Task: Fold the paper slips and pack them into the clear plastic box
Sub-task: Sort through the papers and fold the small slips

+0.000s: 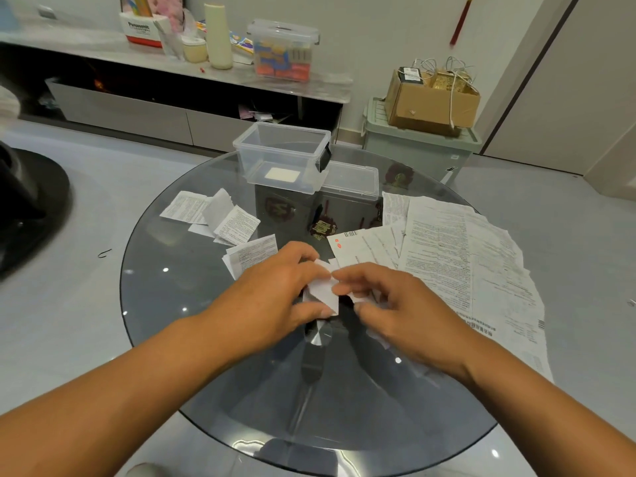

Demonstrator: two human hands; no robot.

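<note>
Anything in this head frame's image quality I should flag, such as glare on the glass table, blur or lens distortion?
Head view: small ceiling-light glints dot the glass table, none over the slip both hands fold; left hand and right hand look slightly soft; wide-angle bending curves the shelf and door frame; lighting even, the clear plastic box readable.

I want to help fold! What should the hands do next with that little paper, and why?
Probably press the last crease flat. Both hands, left hand and right hand, pinch the half-folded paper slip above the glass table, and the clear plastic box behind holds only one folded slip.
</note>
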